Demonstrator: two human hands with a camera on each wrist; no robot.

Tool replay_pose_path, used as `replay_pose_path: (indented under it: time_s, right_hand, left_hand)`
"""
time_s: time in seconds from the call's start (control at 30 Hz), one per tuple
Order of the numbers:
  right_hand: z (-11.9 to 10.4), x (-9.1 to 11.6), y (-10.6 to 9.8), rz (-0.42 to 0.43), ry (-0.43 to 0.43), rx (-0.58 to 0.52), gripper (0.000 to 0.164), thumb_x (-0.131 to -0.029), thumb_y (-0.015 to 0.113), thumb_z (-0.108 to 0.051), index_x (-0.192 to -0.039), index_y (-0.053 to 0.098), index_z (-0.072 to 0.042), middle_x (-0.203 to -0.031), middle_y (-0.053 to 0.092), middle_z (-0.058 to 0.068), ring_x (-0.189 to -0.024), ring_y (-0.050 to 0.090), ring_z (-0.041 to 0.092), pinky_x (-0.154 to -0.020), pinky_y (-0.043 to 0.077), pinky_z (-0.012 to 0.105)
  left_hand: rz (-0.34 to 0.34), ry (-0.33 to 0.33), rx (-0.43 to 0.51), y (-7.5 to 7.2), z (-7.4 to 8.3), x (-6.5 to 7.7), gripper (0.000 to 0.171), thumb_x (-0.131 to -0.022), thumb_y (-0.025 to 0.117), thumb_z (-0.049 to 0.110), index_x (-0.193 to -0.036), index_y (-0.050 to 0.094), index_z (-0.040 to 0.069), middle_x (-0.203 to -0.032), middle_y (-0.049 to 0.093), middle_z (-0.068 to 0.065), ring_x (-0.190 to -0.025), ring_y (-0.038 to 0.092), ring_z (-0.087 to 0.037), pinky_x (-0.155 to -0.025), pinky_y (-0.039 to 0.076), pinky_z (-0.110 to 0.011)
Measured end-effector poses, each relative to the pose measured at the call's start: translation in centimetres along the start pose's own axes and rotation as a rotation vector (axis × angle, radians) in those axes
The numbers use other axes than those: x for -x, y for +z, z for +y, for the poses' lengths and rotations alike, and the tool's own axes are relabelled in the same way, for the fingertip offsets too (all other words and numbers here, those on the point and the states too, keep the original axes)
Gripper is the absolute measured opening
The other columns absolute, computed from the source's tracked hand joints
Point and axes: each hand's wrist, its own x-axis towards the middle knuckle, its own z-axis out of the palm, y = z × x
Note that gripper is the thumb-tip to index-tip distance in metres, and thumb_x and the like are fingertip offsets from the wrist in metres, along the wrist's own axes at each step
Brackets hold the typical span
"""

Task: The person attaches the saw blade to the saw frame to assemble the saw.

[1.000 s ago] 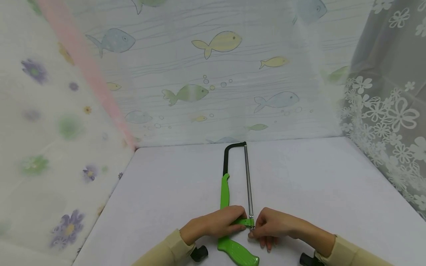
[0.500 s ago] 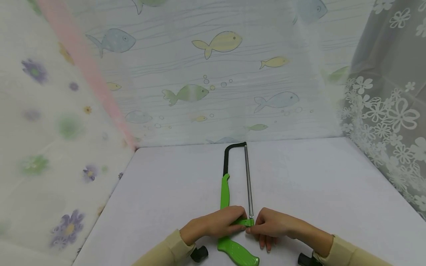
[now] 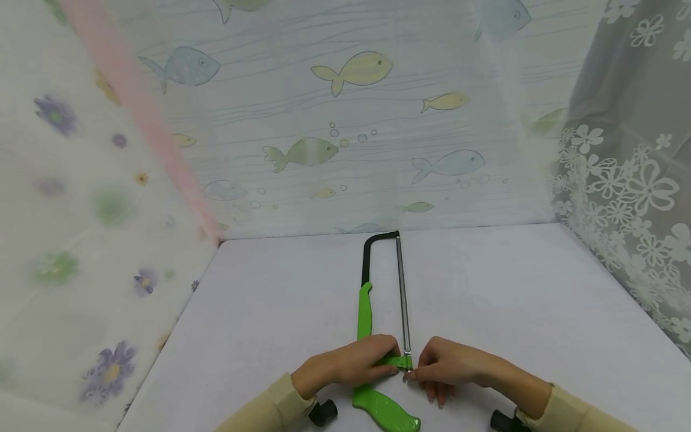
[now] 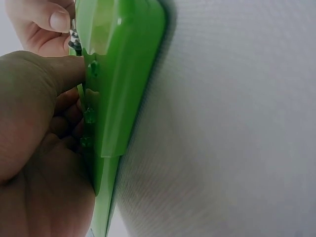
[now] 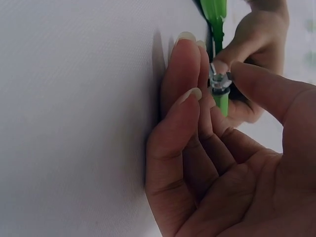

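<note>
A hacksaw with a bright green handle (image 3: 386, 410) and a black front frame (image 3: 367, 258) lies on the white tabletop, its blade (image 3: 403, 294) on the right side. My left hand (image 3: 356, 360) grips the green frame just above the handle, thumb and fingers around the short green crosspiece (image 3: 399, 362). At the lower end of the blade sits a small metal wing nut (image 5: 219, 79). My right hand (image 3: 450, 363) has its thumb tip and bent index finger at this nut. The other right fingers (image 5: 180, 74) are lightly bent beside the tabletop.
A white cloth (image 3: 259, 312) covers the tabletop. Behind it hangs a curtain with fish (image 3: 356, 150); a floral sheet (image 3: 81, 252) stands left and a lace-patterned grey curtain (image 3: 637, 180) right. Black wrist cameras show near both sleeves.
My right thumb swung left across the wing nut, then drew back to the right, leaving the nut's end visible. The left hand and hacksaw have stayed in place.
</note>
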Motion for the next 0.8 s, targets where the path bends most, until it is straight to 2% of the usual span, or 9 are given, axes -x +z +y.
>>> replay_pose_path:
  time_s: [0.2,0.53,0.63,0.8]
  right_hand:
    - [0.09,0.19,-0.38,-0.009,-0.012,-0.011,0.023,-0.096,0.068,-0.015,-0.079,0.071,0.000,-0.064,0.066,0.009,-0.048,0.059,0.010,-0.044,0.039,0.022]
    - [0.49,-0.05,-0.45,-0.057,-0.047,-0.046,0.018,-0.094,0.069,-0.008,-0.080,0.070,0.003,-0.061,0.061,0.004,-0.049,0.059,0.011,-0.044,0.038,0.021]
    - [0.58,-0.12,-0.36,-0.070,-0.054,-0.047,0.020,-0.094,0.071,-0.010,-0.078,0.070,0.003,-0.061,0.062,0.003,-0.049,0.058,0.010,-0.044,0.037,0.021]
    - [0.44,-0.22,-0.16,-0.063,-0.044,-0.028,0.034,-0.096,0.072,-0.025,-0.074,0.073,0.001,-0.062,0.067,0.005,-0.048,0.059,0.010,-0.043,0.037,0.021]
  left_hand:
    - [0.008,0.012,-0.013,-0.05,0.04,0.01,0.010,-0.106,0.059,0.024,-0.110,0.058,0.015,-0.102,0.057,0.012,-0.091,0.050,0.002,-0.082,0.044,-0.015]
    - [0.003,0.009,-0.013,-0.15,0.15,0.03,0.010,-0.106,0.058,0.024,-0.110,0.058,0.015,-0.101,0.056,0.012,-0.090,0.050,0.001,-0.082,0.044,-0.015]
    - [0.000,0.010,-0.007,-0.19,0.20,0.05,0.010,-0.106,0.058,0.024,-0.111,0.058,0.015,-0.102,0.056,0.012,-0.090,0.049,0.002,-0.082,0.044,-0.014]
    - [0.000,0.011,0.001,-0.19,0.21,0.09,0.009,-0.106,0.058,0.023,-0.111,0.058,0.015,-0.102,0.056,0.012,-0.090,0.049,0.001,-0.082,0.044,-0.015]
